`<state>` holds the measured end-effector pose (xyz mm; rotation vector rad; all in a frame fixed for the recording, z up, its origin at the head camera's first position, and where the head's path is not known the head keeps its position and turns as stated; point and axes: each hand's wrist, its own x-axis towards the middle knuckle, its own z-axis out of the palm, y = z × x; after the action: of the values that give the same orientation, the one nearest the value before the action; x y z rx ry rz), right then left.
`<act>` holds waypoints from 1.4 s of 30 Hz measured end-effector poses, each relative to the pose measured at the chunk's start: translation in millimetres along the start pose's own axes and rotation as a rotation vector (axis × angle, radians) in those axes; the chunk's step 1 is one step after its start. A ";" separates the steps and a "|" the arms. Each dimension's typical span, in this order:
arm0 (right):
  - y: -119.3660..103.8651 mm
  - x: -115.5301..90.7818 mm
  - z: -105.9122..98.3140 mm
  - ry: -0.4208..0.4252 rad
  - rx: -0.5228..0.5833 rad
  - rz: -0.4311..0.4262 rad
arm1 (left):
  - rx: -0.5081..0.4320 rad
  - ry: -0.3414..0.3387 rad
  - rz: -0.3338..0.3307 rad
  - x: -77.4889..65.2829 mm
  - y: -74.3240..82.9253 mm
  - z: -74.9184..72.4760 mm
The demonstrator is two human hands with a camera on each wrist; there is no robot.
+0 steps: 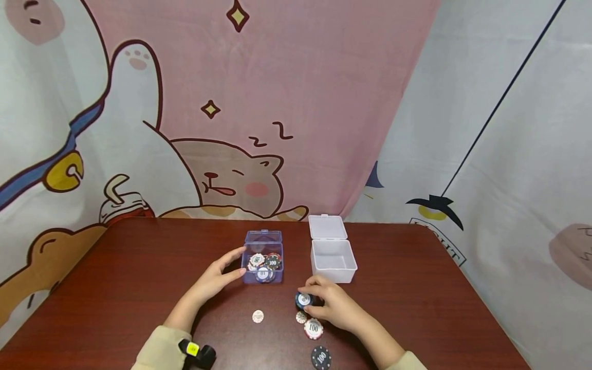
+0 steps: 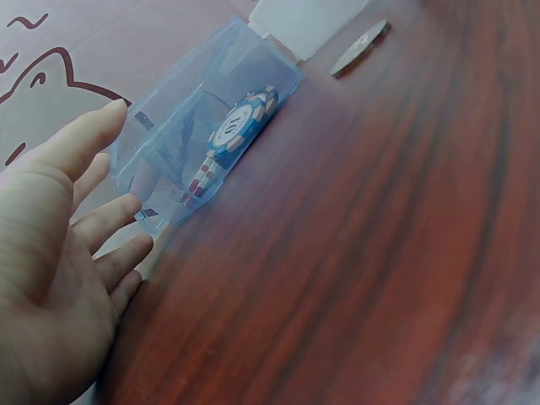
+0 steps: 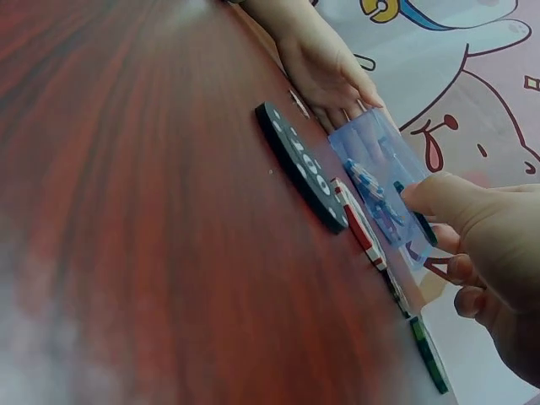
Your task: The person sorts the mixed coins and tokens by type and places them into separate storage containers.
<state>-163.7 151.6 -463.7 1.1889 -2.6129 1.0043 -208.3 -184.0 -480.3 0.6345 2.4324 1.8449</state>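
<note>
My left hand is beside a translucent blue box, its loosely extended fingers right at the wall. Inside the box lie several poker chips, among them a black one marked 100. Between thumb and fingers my right hand pinches a dark poker chip, held on edge in the right wrist view. Just below this hand in the head view are a small pale chip and a red-and-white chip. A green chip shows past them in the right wrist view.
A white box with its lid tipped back stands right of the blue one. On the brown table, a pale chip lies between the hands and a black chip near the front. A printed curtain hangs behind.
</note>
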 end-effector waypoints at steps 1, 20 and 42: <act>-1.5 1.3 -0.1 0.000 0.007 0.007 | -0.001 -0.001 -0.004 0.0 0.4 -0.1; -18.8 38.3 -1.3 0.046 0.021 -0.021 | 0.031 0.007 -0.038 0.2 7.4 -0.2; -27.2 88.3 3.9 0.112 0.065 0.009 | -0.001 -0.003 -0.014 0.5 3.0 -0.8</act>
<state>-204.8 80.1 -422.0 1.1002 -2.5202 1.1319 -208.1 -183.9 -477.1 0.6181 2.4281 1.8381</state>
